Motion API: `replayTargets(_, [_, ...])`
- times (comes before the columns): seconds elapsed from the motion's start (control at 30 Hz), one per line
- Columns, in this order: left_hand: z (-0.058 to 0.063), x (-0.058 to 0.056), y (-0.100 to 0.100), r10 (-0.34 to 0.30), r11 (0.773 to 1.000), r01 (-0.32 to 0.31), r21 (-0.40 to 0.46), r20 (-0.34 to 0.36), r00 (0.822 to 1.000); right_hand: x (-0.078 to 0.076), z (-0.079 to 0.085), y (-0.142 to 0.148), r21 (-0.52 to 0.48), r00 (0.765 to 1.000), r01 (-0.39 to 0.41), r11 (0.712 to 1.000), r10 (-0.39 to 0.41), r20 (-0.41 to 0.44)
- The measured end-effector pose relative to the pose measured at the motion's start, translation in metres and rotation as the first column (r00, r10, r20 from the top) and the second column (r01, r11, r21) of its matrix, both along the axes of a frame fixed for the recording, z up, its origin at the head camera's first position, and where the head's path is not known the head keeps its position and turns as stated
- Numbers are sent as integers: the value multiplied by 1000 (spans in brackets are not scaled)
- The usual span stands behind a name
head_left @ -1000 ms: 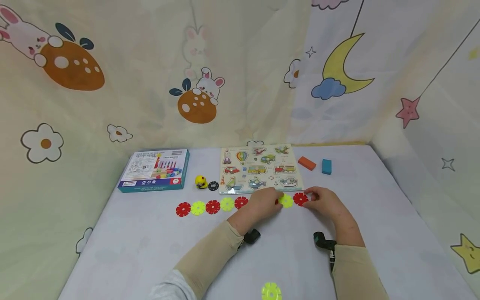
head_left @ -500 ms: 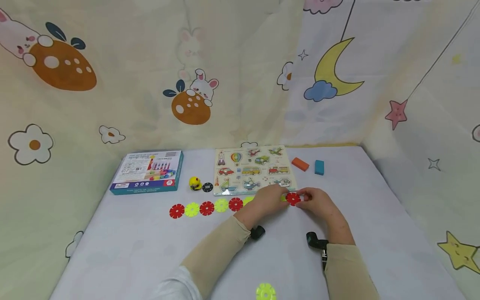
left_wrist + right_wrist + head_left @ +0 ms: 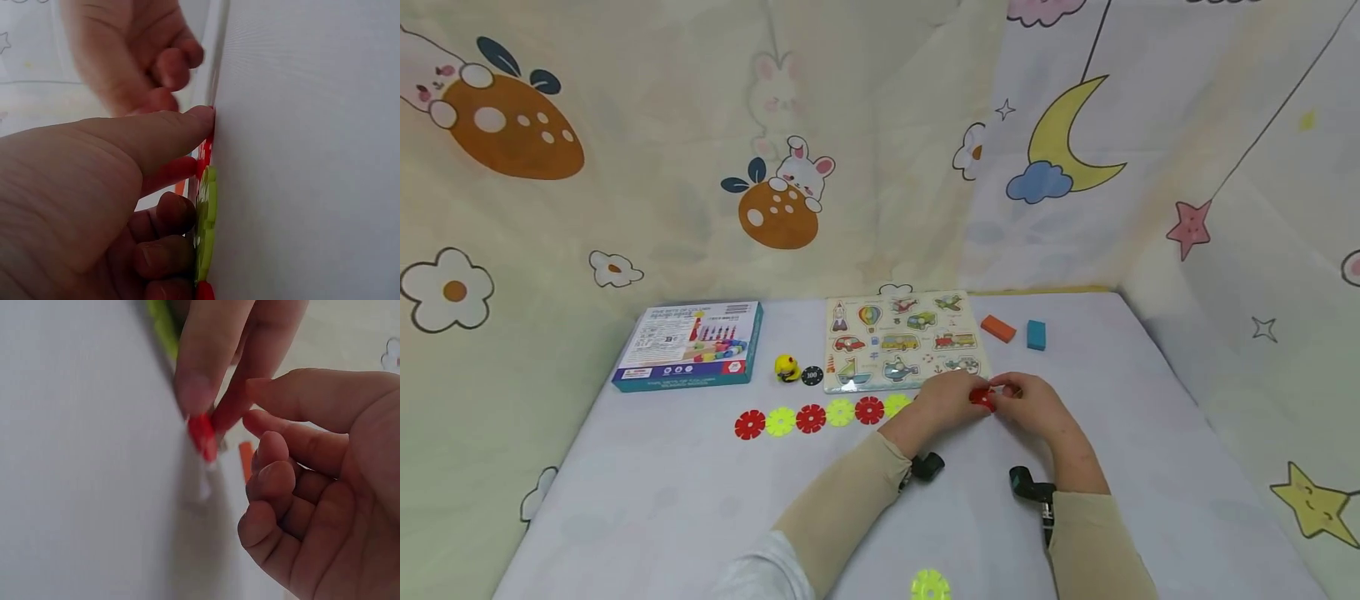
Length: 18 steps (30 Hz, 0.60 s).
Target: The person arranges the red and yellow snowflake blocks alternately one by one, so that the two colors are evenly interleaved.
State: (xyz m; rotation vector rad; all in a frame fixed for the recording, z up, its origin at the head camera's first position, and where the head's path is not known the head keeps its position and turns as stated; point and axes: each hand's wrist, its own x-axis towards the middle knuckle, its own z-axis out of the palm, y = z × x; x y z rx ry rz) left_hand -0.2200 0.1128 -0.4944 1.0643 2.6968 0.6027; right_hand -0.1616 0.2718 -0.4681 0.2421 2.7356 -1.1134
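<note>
My left hand pinches a red notched plastic disc between thumb and forefinger, clearest in the right wrist view, where the red disc sits at the fingertips. My right hand is just to the right, its fingers loosely bent and holding nothing. Red discs and yellow-green discs lie alternating in a row leftward from my left hand, which hides the row's right part. In the left wrist view a yellow-green disc lies beside the curled fingers.
A single yellow-green disc lies at the front edge. Behind the row are a picture puzzle board, a yellow duck toy, a black chip, and a flat box. Orange and blue blocks lie back right.
The red disc at the row's right end has moved left and tilted, passing from my right fingers to my left. My right hand has let go. The head view has turned slightly right.
</note>
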Motion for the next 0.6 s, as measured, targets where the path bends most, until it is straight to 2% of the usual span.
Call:
replayTargets(0.1, [1, 0, 1, -4, 1000, 4, 16, 13, 1000, 7, 13, -10, -19, 999, -3, 1000, 2, -36])
replayTargets(0.2, [2, 0, 1, -12, 1000, 12, 29, 25, 1000, 20, 23, -21, -36, 994, -42, 998, 39, -97])
replayTargets(0.33, [3, 1, 1, -22, 1000, 22, -15, 0, 1000, 46, 31, -38, -66, 969, -163, 984, 147, -200])
replayTargets(0.4, [2, 1, 1, -21, 999, 20, -50, -15, 1000, 62, 34, -49, -92, 949, -242, 966, 216, -229])
replayTargets(0.47, [0, 0, 1, -10, 997, 8, -76, -28, 1000, 77, 36, -61, -124, 926, -332, 935, 298, -232])
replayTargets(0.57, [-3, 1, 0, -4, 997, 2, -72, -35, 999, 100, 33, -81, -160, 885, -460, 873, 436, -162])
replayTargets(0.6, [-4, 1, 0, -7, 998, 4, -71, -40, 999, 108, 31, -87, -169, 870, -493, 854, 481, -104])
